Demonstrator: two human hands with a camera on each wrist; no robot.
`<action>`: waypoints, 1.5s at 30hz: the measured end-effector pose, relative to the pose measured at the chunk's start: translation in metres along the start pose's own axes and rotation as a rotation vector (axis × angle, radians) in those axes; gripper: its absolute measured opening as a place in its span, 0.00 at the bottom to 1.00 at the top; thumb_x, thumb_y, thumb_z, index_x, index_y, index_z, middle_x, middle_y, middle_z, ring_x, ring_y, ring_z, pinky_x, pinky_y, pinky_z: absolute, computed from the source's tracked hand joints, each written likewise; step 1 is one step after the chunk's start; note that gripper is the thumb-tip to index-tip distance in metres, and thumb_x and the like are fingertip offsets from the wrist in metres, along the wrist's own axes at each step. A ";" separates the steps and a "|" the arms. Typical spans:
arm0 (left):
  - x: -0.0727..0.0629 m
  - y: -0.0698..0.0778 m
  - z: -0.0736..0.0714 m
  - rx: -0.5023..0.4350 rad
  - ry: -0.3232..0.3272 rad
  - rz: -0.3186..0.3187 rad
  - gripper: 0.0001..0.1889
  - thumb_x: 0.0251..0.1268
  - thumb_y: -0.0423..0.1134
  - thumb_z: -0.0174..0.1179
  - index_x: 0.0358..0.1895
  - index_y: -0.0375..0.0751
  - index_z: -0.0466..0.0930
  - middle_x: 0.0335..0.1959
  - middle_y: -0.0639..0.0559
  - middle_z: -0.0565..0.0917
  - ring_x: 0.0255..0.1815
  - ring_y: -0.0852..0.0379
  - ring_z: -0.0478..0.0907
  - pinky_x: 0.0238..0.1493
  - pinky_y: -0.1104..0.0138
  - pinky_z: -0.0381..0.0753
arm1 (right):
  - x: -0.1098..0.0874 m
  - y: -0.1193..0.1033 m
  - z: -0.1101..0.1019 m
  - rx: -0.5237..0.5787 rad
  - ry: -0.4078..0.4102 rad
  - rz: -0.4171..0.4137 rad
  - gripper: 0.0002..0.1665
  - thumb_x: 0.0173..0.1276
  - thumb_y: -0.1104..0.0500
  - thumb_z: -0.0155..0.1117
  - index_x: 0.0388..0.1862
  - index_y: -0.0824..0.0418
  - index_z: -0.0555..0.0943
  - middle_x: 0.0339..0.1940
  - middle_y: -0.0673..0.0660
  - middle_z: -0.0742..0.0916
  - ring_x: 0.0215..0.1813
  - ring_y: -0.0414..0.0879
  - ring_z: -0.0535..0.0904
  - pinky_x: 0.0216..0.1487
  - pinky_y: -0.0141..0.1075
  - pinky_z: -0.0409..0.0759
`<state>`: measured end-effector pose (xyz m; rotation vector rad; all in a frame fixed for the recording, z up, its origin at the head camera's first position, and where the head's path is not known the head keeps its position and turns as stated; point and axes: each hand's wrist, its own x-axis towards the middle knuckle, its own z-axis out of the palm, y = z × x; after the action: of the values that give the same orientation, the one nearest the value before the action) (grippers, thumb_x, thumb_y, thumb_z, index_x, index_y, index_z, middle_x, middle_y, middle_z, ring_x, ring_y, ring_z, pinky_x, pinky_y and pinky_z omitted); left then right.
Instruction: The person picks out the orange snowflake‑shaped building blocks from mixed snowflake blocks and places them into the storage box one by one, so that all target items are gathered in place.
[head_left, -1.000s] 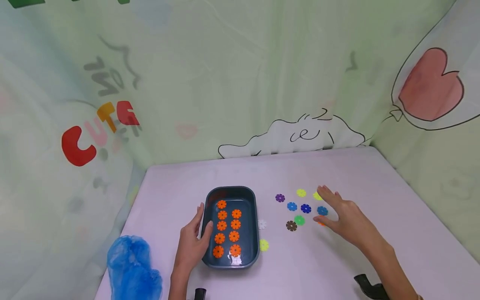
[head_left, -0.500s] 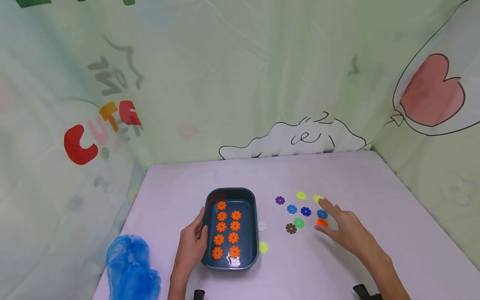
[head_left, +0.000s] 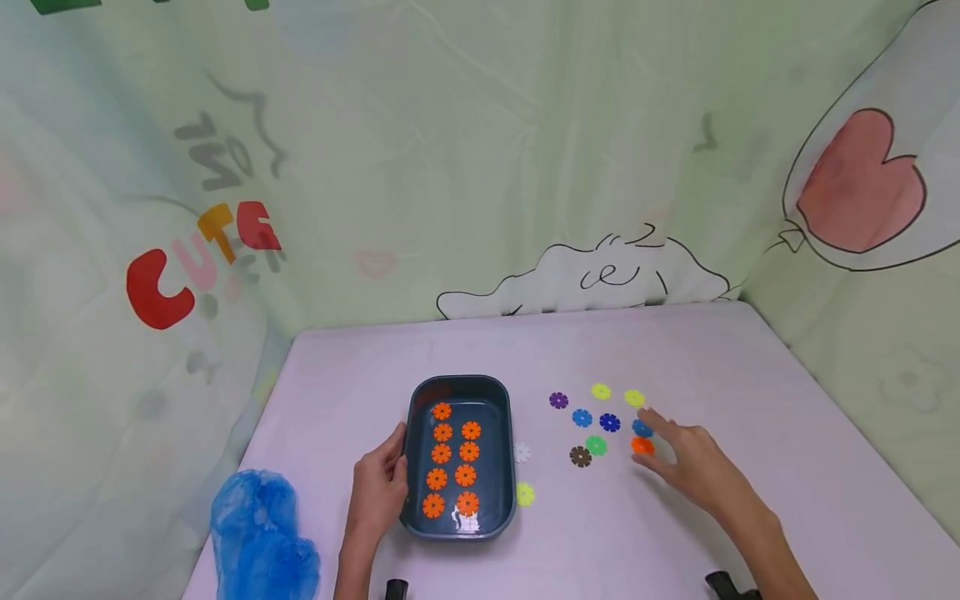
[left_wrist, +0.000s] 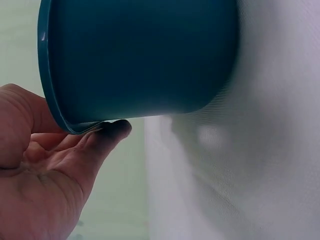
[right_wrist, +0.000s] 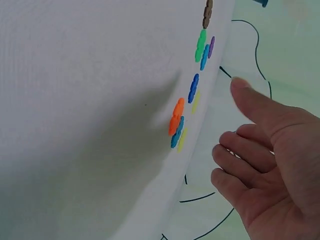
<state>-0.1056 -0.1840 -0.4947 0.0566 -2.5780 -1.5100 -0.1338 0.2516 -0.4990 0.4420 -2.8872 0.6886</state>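
Observation:
My left hand [head_left: 378, 492] pinches the left rim of a dark blue-grey tray [head_left: 493, 467]; in the left wrist view the thumb [left_wrist: 112, 132] lies against its outer side. Several orange notched plastic discs [head_left: 465, 475] lie in two columns inside the tray. Over the table at right, my right hand [head_left: 701, 467] hovers with thumb and fingers apart, holding nothing. Closest to its fingertips are a loose orange disc [head_left: 642, 446] and a blue disc [head_left: 642, 427], which the index finger partly covers. In the right wrist view the orange disc [right_wrist: 176, 117] lies flat, apart from the hand.
Purple [head_left: 558, 401], brown [head_left: 581, 456], green [head_left: 596, 446], dark blue [head_left: 610, 422] and yellow discs [head_left: 602, 392] lie between tray and right hand. White [head_left: 522, 452] and yellow-green discs [head_left: 525, 494] sit by the tray's right side. A crumpled blue plastic bag [head_left: 262, 533] is at left.
My right hand has shifted slightly nearer to me, uncovering the yellow disc and more of the orange one. My left thumb has slid back from over the tray's rim to its outer side.

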 end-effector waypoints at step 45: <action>0.003 -0.005 0.000 -0.060 -0.031 -0.054 0.25 0.81 0.24 0.56 0.77 0.31 0.72 0.72 0.31 0.79 0.39 0.47 0.84 0.34 0.72 0.87 | 0.020 0.002 0.019 -0.302 -0.079 -0.215 0.12 0.56 0.78 0.79 0.34 0.65 0.90 0.28 0.58 0.90 0.29 0.44 0.84 0.33 0.39 0.90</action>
<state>-0.1087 -0.1866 -0.4991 0.0969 -2.5725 -1.6190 -0.1550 0.2398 -0.5122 0.7350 -2.8866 0.2021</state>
